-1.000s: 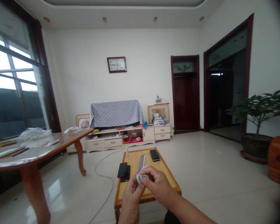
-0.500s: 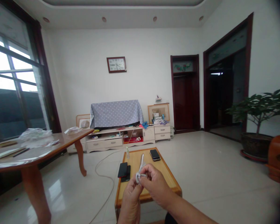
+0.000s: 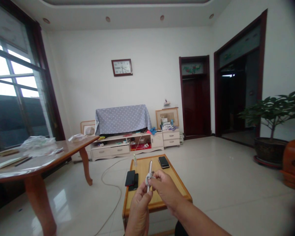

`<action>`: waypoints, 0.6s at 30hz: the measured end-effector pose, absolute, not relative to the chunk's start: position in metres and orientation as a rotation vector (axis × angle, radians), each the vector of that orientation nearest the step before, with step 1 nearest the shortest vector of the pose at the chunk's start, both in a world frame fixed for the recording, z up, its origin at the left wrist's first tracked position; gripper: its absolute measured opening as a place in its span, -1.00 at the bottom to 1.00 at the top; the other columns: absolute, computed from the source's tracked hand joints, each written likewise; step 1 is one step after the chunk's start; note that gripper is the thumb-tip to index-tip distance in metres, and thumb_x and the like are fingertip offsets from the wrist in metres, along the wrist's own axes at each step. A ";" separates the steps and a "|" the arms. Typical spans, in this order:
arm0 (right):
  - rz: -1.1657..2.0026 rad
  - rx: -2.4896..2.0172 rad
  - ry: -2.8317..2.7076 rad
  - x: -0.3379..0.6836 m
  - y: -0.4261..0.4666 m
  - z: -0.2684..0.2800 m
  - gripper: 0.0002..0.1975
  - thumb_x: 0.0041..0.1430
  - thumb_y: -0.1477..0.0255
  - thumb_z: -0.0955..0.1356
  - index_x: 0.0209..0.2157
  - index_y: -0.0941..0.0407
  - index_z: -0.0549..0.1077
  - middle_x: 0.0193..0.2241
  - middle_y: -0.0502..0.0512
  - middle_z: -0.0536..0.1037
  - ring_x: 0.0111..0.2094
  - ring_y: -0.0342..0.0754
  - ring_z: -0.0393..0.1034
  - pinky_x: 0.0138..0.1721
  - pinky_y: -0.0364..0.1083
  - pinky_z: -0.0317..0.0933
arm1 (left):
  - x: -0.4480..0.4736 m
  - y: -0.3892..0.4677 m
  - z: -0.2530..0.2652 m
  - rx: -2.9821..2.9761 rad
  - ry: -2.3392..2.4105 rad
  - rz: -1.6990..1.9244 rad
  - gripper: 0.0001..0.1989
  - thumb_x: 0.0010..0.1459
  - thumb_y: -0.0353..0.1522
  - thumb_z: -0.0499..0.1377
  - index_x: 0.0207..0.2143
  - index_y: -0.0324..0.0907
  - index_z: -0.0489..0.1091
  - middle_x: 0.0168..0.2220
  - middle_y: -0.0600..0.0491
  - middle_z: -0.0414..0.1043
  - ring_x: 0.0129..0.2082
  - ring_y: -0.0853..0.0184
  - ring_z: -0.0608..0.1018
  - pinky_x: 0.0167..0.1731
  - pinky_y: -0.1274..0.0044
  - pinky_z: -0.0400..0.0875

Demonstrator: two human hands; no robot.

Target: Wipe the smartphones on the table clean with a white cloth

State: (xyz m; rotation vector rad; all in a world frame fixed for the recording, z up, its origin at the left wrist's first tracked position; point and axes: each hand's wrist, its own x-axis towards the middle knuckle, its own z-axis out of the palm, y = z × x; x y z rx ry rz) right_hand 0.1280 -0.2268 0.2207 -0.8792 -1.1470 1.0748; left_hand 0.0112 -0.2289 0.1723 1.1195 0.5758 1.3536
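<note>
White cloth point(image 3: 147, 178), pinched between closed fingers of the right hand point(image 3: 166, 189), sits against a slim device point(image 3: 150, 166) gripped by curled fingers of the left hand point(image 3: 139, 204), wiping seemingly unfinished.

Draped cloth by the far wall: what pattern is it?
Pale dots on grey-blue; the cloth shows best in the head view.

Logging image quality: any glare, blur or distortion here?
Head view: window panes blown out, glare mirrored on the floor; head view: right corners dark and blurred, uprights leaning near the sides; head view: cloth between left hand and right hand lacks fine detail.
</note>
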 end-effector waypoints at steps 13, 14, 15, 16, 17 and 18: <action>0.942 -0.911 -1.050 0.141 -0.217 0.251 -0.74 0.08 0.28 0.41 -0.52 0.08 0.29 -0.62 -0.14 0.27 -0.54 -0.18 0.10 -0.44 -0.15 0.03 | 0.007 -0.222 0.164 1.067 0.635 1.325 -0.34 -0.08 -0.16 0.41 0.10 -0.15 0.45 0.19 -0.15 0.36 0.25 -0.02 0.30 0.26 0.21 0.09; 0.956 -0.899 -1.058 0.138 -0.221 0.248 -0.74 0.08 0.28 0.41 -0.52 0.08 0.29 -0.62 -0.14 0.28 -0.53 -0.18 0.12 -0.44 -0.15 0.03 | 0.006 -0.221 0.165 1.069 0.607 1.313 -0.35 -0.07 -0.16 0.40 0.10 -0.14 0.45 0.20 -0.14 0.36 0.26 -0.01 0.29 0.27 0.21 0.08; 0.977 -0.884 -1.076 0.134 -0.224 0.243 -0.74 0.07 0.28 0.41 -0.52 0.08 0.28 -0.60 -0.13 0.31 -0.52 -0.17 0.14 -0.44 -0.15 0.05 | 0.006 -0.220 0.166 1.073 0.574 1.305 -0.36 -0.07 -0.15 0.40 0.09 -0.13 0.46 0.20 -0.14 0.35 0.27 -0.01 0.28 0.27 0.22 0.08; 1.002 -0.869 -1.096 0.131 -0.228 0.239 -0.74 0.06 0.29 0.42 -0.52 0.08 0.28 -0.59 -0.11 0.34 -0.51 -0.17 0.17 -0.43 -0.15 0.06 | 0.005 -0.219 0.167 1.075 0.546 1.302 -0.36 -0.07 -0.14 0.40 0.08 -0.13 0.46 0.20 -0.13 0.36 0.27 -0.02 0.27 0.27 0.23 0.08; 1.024 -0.855 -1.112 0.128 -0.230 0.236 -0.74 0.05 0.29 0.42 -0.51 0.08 0.28 -0.57 -0.10 0.37 -0.49 -0.16 0.20 -0.42 -0.15 0.08 | 0.004 -0.219 0.167 1.075 0.529 1.299 -0.37 -0.07 -0.14 0.40 0.07 -0.13 0.47 0.19 -0.13 0.37 0.27 -0.02 0.28 0.26 0.23 0.09; 1.035 -0.843 -1.118 0.127 -0.232 0.235 -0.74 0.05 0.29 0.43 -0.51 0.08 0.28 -0.56 -0.09 0.38 -0.48 -0.15 0.22 -0.41 -0.15 0.09 | 0.004 -0.218 0.168 1.073 0.529 1.297 -0.37 -0.08 -0.14 0.41 0.07 -0.13 0.48 0.19 -0.14 0.38 0.26 -0.03 0.28 0.26 0.23 0.11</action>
